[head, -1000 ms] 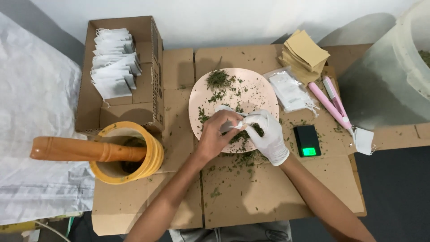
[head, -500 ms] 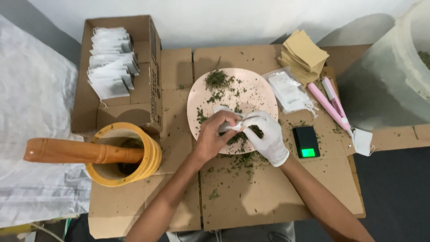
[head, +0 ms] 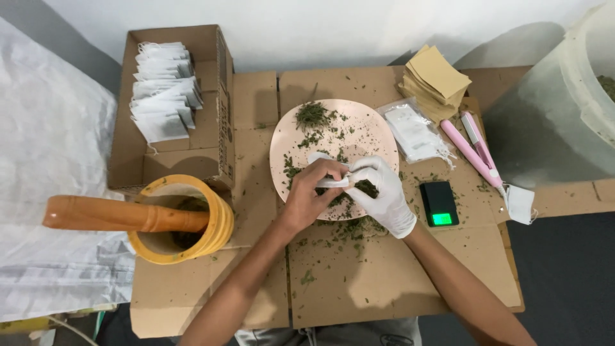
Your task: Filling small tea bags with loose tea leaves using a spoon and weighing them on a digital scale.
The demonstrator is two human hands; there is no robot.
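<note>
Over the near half of a pale pink plate [head: 371, 128], my bare left hand [head: 307, 195] and my white-gloved right hand [head: 384, 195] together hold a small white tea bag [head: 331, 182]. The left pinches its left side, the gloved fingers grip its right side. Dried green leaf bits [head: 312, 115] lie scattered on the plate, with a darker clump [head: 366, 188] just under my right fingers. More crumbs lie on the cardboard [head: 378, 269] in front of the plate.
A cardboard box [head: 173, 163] with white filled bags [head: 163, 90] stands at left. A yellow mortar [head: 214, 221] with a wooden pestle [head: 122, 214] is near left. At right: tan sachets [head: 435, 77], a clear packet [head: 416, 131], a pink sealer [head: 471, 150], a small scale [head: 439, 202], a large bucket [head: 564, 109].
Both hands stay on the tea bag over the plate; the fingers shift slightly and the bag sits a little lower. The view wobbles a little.
</note>
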